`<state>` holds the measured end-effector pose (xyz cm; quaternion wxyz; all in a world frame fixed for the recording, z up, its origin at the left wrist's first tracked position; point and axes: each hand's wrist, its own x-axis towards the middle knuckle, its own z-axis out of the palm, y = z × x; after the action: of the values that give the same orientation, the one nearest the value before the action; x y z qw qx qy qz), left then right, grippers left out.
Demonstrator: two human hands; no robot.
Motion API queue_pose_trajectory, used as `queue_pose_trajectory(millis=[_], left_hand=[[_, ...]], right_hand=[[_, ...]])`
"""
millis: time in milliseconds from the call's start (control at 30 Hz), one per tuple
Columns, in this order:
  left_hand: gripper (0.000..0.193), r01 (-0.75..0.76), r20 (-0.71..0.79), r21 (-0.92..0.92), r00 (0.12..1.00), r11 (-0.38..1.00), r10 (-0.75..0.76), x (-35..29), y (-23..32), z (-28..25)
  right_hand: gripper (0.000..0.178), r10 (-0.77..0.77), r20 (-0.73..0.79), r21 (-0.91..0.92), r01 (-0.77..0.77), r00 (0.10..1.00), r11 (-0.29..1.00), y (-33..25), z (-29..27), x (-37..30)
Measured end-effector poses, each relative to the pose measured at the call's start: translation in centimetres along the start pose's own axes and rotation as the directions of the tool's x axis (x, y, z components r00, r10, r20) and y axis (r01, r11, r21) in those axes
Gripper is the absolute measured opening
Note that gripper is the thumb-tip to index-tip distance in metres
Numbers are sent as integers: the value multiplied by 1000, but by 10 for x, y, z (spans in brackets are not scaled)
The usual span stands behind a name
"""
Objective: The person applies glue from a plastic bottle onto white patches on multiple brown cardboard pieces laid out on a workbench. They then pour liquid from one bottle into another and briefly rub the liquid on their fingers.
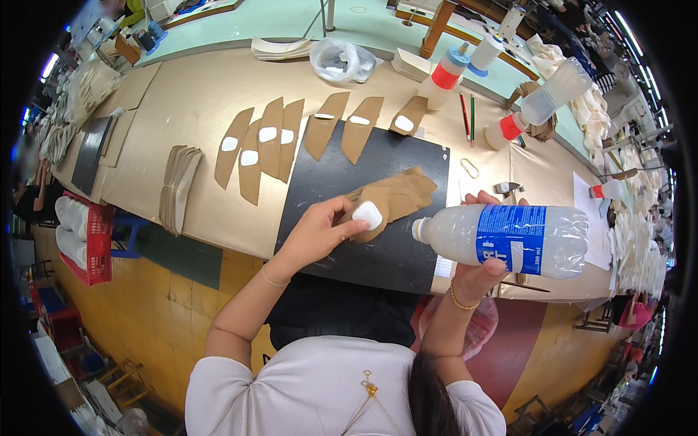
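Observation:
In my right hand (483, 270) a clear plastic bottle (443, 236) with a blue label lies on its side, its neck pointing left. Whitish contents show through its wall. My left hand (329, 227) pinches a brown fabric piece (374, 234) that carries a white rounded patch (368, 213). Beneath and behind that piece, more brown pieces (411, 190) are fanned out on the black board (320, 211). The bottle's neck is just right of the held piece, apart from it.
Several brown pieces with white patches (269, 134) lie along the board's far side. A stack of strips (178, 185) stands left. Two red-banded bottles (442, 78), pencils (466, 120), a yellow loop (470, 168) and a plastic bag (340, 59) are at the back and right.

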<state>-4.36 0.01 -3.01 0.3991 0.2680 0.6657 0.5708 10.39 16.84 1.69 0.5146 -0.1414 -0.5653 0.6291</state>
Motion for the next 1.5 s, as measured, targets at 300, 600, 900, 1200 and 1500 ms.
queue_pose_trajectory(millis=[300, 600, 900, 1200, 1500], left_hand=[[53, 99, 162, -631, 987, 770, 5, -4, 22, 24], [54, 51, 160, -549, 986, 834, 45, -10, 33, 38], [54, 33, 144, -566, 988, 824, 59, -11, 37, 40], [57, 37, 170, -650, 981, 759, 98, -11, 43, 42], [58, 34, 169, -636, 981, 771, 96, -14, 38, 43]], right_hand=[[105, -96, -51, 43, 98, 994, 994, 1, 24, 2], [109, -82, -1, 70, 82, 997, 994, 7, 31, -2], [114, -101, 37, 40, 99, 994, 994, 7, 28, 2], [110, -170, 138, 100, 157, 976, 983, 12, 27, -3], [110, -169, 153, 4, 171, 974, 985, 10, 11, -2]])
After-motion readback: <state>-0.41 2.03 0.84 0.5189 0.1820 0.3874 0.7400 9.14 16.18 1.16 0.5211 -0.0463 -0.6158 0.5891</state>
